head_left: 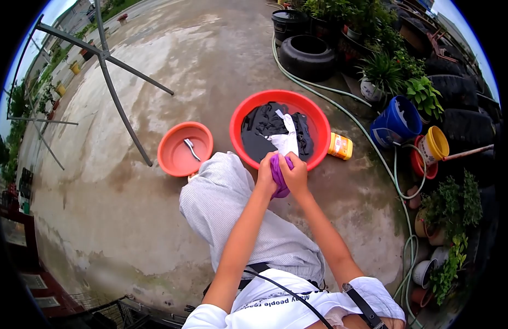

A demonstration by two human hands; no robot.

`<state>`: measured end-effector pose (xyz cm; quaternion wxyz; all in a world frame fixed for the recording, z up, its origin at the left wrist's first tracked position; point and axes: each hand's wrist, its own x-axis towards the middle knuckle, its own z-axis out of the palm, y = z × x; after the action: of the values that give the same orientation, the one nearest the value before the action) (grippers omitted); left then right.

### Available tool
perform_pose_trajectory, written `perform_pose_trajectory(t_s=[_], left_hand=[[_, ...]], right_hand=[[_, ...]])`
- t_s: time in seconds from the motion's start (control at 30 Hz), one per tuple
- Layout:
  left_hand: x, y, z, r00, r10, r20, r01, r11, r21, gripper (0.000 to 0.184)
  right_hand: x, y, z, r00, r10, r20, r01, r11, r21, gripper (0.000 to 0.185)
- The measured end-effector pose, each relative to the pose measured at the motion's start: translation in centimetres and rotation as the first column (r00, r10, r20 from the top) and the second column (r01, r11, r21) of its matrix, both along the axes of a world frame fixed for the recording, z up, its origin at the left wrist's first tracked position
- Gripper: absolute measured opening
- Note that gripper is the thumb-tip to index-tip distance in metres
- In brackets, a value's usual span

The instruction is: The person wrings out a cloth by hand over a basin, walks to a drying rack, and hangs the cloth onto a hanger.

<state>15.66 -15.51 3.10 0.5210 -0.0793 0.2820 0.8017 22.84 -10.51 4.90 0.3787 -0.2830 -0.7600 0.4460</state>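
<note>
Both my hands are closed on a bunched purple cloth [278, 176] at the near rim of a large red basin [323, 123]. My left hand [266, 176] grips its left side and my right hand [295, 174] its right side. What kind of garment it is, I cannot make out. Just beyond my fingers, a white cloth [287, 141] lies in the basin on dark clothes [263, 119]. A smaller orange-red basin [171, 156] stands to the left, holding a brush [192, 149] with a pale handle.
A yellow container [340, 146] stands right of the red basin. A green hose [355, 116] runs along the right, past a blue bucket [382, 129], a yellow bucket [433, 146] and potted plants [424, 94]. At upper left, a metal frame [118, 90] stands on the concrete.
</note>
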Motion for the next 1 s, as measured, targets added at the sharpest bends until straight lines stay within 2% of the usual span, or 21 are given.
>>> perform_pose_trajectory(t_s=[0.03,0.07,0.2,0.27,0.37,0.47,0.5,0.57,0.73,0.77,0.87,1.0], left_hand=[[-0.1,0.2,-1.5,1.000,0.016,-0.017,-0.014,0.993,0.114,0.022],[0.0,0.4,-2.9,0.998,-0.004,-0.059,0.010,0.994,0.106,0.023],[0.1,0.3,-2.9,0.985,-0.021,-0.169,0.034,0.997,0.076,0.019],[0.4,0.2,-1.8,0.980,0.001,-0.197,0.009,0.999,0.048,0.017],[0.4,0.2,-0.9,0.967,-0.056,-0.248,0.064,0.998,0.024,0.017],[1.0,0.6,-0.3,0.939,-0.132,-0.317,0.130,0.991,-0.027,0.021],[0.8,0.6,-0.4,0.915,-0.161,-0.369,0.161,0.986,-0.030,0.023],[1.0,0.7,-0.8,0.854,-0.231,-0.467,0.222,0.972,-0.076,0.025],[1.0,-0.4,2.4,0.639,-0.454,-0.621,0.415,0.883,-0.219,0.038],[1.1,-0.3,2.2,0.584,-0.445,-0.679,0.393,0.887,-0.243,0.037],[0.9,-0.3,1.7,0.482,-0.516,-0.709,0.432,0.843,-0.320,0.035],[0.8,0.2,0.6,0.568,-0.388,-0.726,0.244,0.922,-0.302,0.031]], right_hand=[[-0.4,1.1,-0.4,0.999,-0.032,0.018,0.032,0.999,-0.016,0.029],[-0.7,2.2,-0.9,0.997,-0.065,0.037,0.066,0.997,-0.029,0.030],[-0.4,2.3,-1.0,0.985,-0.122,0.125,0.121,0.993,0.015,0.036],[0.0,1.6,-2.4,0.986,-0.136,0.094,0.140,0.990,-0.034,0.036],[0.6,1.4,-3.3,0.986,-0.156,0.053,0.159,0.986,-0.057,0.034],[1.1,2.2,-2.7,0.975,-0.221,-0.032,0.213,0.965,-0.155,0.031],[1.2,2.6,-2.2,0.972,-0.224,-0.073,0.203,0.953,-0.225,0.029],[1.7,4.0,-2.2,0.960,-0.253,-0.122,0.224,0.952,-0.208,0.030],[2.6,6.7,-1.4,0.933,-0.310,-0.181,0.259,0.931,-0.258,0.030],[2.7,6.9,-1.3,0.939,-0.296,-0.174,0.252,0.939,-0.234,0.029],[3.1,6.8,-1.3,0.951,-0.265,-0.160,0.236,0.954,-0.184,0.028],[3.6,6.5,-1.4,0.948,-0.270,-0.166,0.237,0.952,-0.193,0.026]])
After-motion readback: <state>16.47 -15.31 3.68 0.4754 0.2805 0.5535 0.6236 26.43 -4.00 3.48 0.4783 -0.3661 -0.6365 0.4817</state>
